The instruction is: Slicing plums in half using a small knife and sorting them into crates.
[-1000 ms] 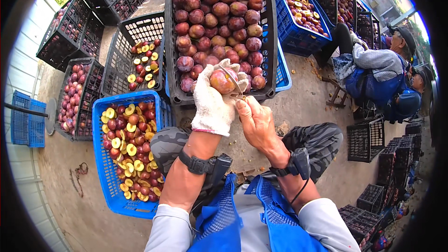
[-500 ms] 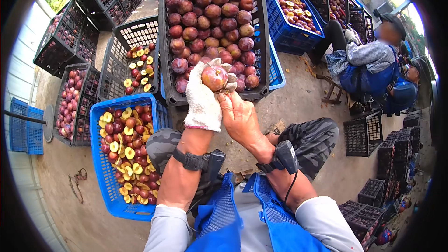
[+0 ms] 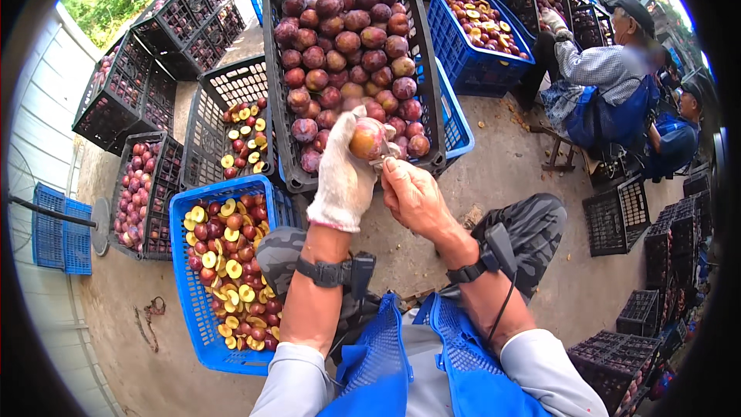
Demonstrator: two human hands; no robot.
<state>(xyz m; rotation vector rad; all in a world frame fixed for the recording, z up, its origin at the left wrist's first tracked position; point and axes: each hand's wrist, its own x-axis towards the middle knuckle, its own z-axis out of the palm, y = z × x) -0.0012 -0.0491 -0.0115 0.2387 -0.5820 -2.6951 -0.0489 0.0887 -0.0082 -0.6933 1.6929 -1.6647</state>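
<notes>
Plum (image 3: pixel 366 140): raised in the gloved left hand (image 3: pixel 343 178), by the near rim of the black plastic crate (image 3: pixel 276 77).
Left grip: fingers curled around the plum.
Right grip: bare right hand (image 3: pixel 417 196) pinches a small knife (image 3: pixel 379 162) at the plum's lower right.
Handling: probably light, firm, smooth, easily bruised; hold its sides, away from the blade.
Axis: almost round; where its stem end points, I cannot tell.

Open floor (image 3: pixel 494 155) right of the right hand (image 3: pixel 421 195), black crate (image 3: pixel 272 54) ahead.
</notes>
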